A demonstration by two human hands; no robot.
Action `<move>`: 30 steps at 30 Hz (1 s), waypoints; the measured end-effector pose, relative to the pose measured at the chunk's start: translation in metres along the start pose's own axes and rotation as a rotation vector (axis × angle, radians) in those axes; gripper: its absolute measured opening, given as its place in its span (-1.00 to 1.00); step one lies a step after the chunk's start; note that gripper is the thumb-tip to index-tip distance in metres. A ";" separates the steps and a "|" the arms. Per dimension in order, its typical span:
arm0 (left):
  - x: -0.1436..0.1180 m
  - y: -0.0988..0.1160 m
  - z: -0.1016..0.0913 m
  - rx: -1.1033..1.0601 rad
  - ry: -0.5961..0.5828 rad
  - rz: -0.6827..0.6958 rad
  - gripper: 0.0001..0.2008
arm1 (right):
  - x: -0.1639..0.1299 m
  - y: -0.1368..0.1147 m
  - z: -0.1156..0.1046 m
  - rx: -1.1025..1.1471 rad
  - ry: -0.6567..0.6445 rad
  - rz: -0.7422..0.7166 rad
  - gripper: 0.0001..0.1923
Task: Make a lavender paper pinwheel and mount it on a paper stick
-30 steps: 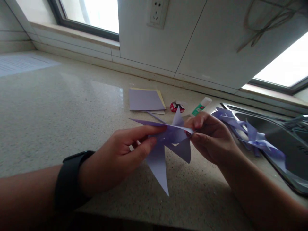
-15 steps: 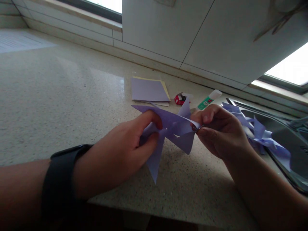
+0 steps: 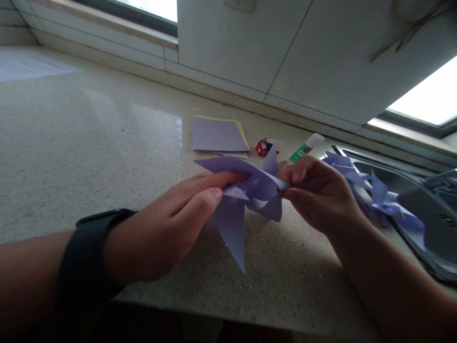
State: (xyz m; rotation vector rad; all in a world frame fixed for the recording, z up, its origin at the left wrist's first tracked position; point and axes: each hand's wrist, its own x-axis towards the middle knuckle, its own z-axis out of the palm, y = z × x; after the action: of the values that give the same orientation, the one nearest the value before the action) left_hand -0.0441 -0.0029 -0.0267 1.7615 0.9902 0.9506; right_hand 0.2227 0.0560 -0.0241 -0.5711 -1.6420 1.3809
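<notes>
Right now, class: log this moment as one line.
left hand: holds purple paper pinwheel | right hand: pinches its centre | behind: glue stick, paper stack

No legible txt, glue stick [image 3: 306, 146] label too blurry to read

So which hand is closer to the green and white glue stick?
Right. The right hand pinches the folded purple paper pinwheel just below the green and white glue stick; the left hand grips the pinwheel's far side.
</notes>
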 end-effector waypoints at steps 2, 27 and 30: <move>0.000 -0.006 0.001 -0.107 0.003 -0.034 -0.58 | 0.000 0.001 -0.001 0.006 0.013 0.002 -0.77; 0.006 0.001 0.004 0.265 0.046 0.017 -0.80 | -0.001 0.005 0.004 -0.001 -0.028 0.001 -0.75; 0.005 0.005 0.003 0.320 -0.012 0.017 -0.78 | 0.000 0.006 0.003 -0.007 -0.018 0.003 -0.76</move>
State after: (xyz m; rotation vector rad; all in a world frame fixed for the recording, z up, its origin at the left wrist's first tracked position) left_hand -0.0383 -0.0010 -0.0219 2.0386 1.1716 0.8240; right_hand 0.2194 0.0561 -0.0299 -0.5666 -1.6616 1.3875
